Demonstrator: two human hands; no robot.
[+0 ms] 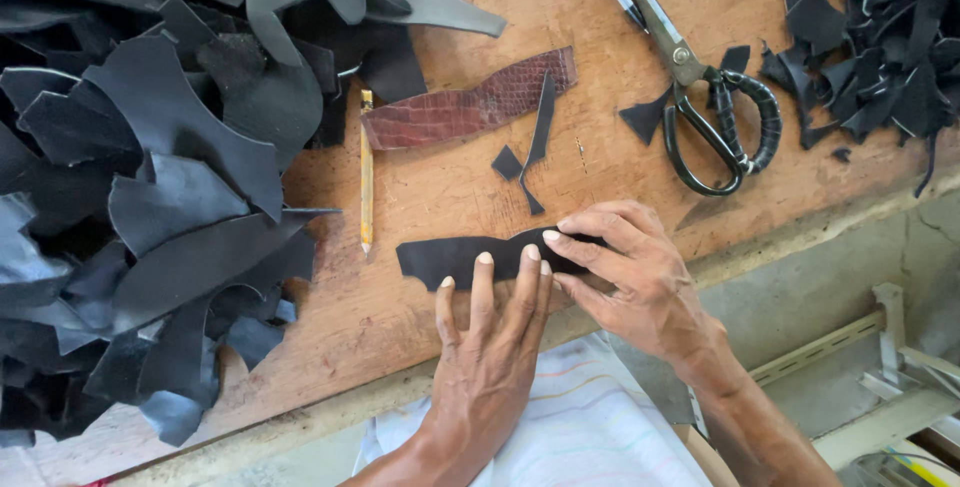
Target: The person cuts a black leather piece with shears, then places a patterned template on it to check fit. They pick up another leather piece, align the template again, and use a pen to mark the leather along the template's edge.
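- Left hand [487,342]: lies flat, palm down, fingers straight and close together; the fingertips [485,260] press on the lower edge of a black leather cut piece [450,255]. Nothing is clasped; the hand is spread open.
- Right hand [630,272]: comes in from the right, fingers bent, with the tips resting on the right end of the same piece, partly covering it. The fingers press down rather than close around it.
- Black leather cut piece: a long, wavy-edged strip lying flat on the wooden workbench [440,187], near its front edge, between the two hands.
- Just beyond it: a pencil [366,172] lying lengthwise, a reddish-brown textured leather strip [470,107] and small black offcuts [530,147].
- Upper right: large scissors [690,77] with dark handles, blades slightly parted, well apart from both hands.
- Left: a heap of black leather pieces [150,177]; a smaller pile of scraps [880,37] lies at the far right.
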